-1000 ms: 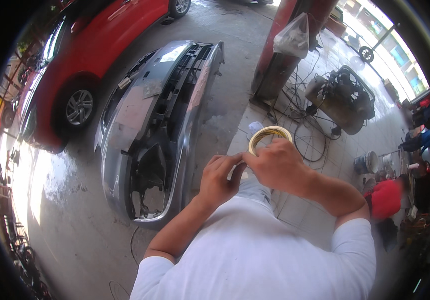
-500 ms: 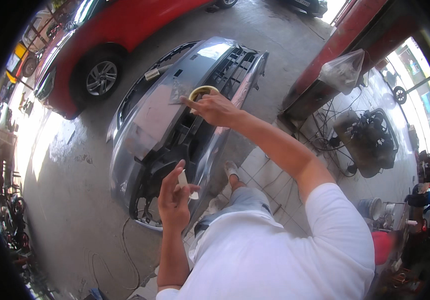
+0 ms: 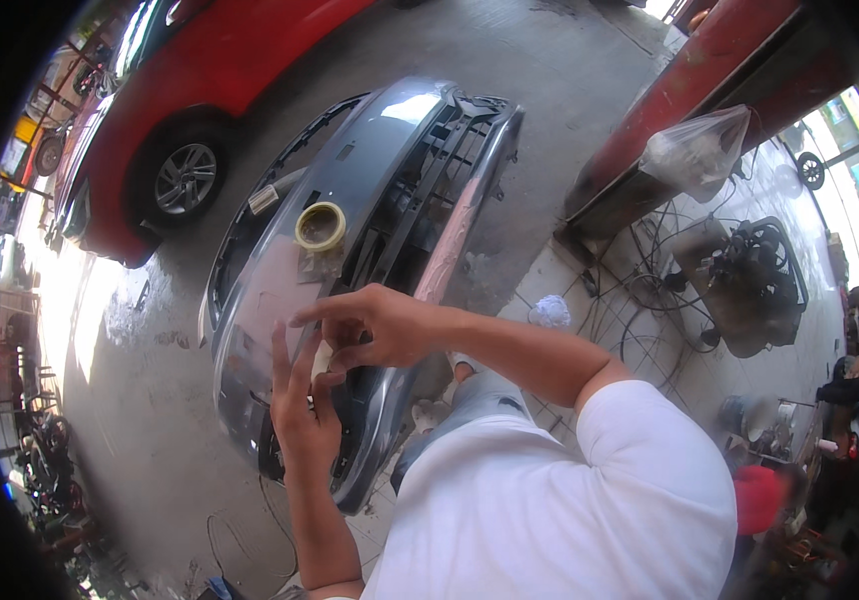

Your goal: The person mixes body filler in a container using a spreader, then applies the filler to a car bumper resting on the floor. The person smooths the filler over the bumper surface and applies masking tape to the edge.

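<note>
A grey car bumper (image 3: 370, 140) with pinkish filler patches lies before me. Above its near half, my left hand (image 3: 307, 425) has its fingers raised and holds a short pale strip of masking tape (image 3: 321, 362) between them. My right hand (image 3: 390, 325) has come in from the right, thumb and fingers curled at that same strip; its exact grip is partly hidden. Beyond my hands, a yellowish roll of masking tape (image 3: 321, 246) rests on the bumper, over a small grey sheet (image 3: 322, 267).
A small pale block (image 3: 263, 199) lies at the bumper's left edge. A red car (image 3: 240, 60) stands to the left. On the right are a red post (image 3: 650, 120), a hanging clear plastic bag (image 3: 695, 155), cables and a dark machine part (image 3: 745, 280). Crumpled white material (image 3: 550, 311) lies on the tiles.
My right hand has let go of the tape roll, which now lies on the bumper. It has drawn back to my left hand and meets the tape strip there.
</note>
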Action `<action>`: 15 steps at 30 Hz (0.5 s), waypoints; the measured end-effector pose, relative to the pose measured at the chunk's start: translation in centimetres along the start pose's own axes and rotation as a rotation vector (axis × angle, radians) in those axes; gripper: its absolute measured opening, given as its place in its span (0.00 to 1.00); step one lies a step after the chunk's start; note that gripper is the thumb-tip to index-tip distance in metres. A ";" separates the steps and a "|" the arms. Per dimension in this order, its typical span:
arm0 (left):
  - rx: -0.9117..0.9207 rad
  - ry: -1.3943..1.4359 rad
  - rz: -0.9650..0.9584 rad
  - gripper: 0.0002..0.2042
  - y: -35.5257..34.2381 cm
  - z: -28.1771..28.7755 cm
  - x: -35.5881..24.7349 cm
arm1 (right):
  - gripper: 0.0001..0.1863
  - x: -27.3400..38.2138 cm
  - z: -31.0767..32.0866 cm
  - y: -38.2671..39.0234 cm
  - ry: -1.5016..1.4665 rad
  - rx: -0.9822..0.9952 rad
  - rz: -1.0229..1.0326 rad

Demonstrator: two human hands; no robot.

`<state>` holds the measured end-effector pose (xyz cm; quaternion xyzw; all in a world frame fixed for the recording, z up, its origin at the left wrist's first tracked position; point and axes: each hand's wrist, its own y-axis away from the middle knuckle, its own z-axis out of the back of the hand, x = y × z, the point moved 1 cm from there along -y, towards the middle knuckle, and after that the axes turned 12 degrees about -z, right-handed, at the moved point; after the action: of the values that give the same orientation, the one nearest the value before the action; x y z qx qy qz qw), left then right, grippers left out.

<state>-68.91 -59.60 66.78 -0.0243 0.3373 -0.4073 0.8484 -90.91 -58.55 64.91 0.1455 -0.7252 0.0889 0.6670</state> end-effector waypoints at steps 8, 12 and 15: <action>-0.440 0.554 -0.320 0.16 0.7 3.3 -5.3 | 0.22 3.0 -3.3 8.8 -0.021 -0.268 -0.133; -0.789 0.984 -0.648 0.10 2.7 8.6 -7.5 | 0.16 -7.7 -8.9 10.7 -0.669 -0.195 -0.086; -0.885 1.141 -0.928 0.09 6.6 13.9 -9.0 | 0.17 -9.4 -13.2 13.6 -0.894 -0.194 -0.054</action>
<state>-60.23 -52.07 80.37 -0.2800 0.7962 -0.4940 0.2086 -82.38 -40.58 57.75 0.1255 -0.9428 -0.0683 0.3012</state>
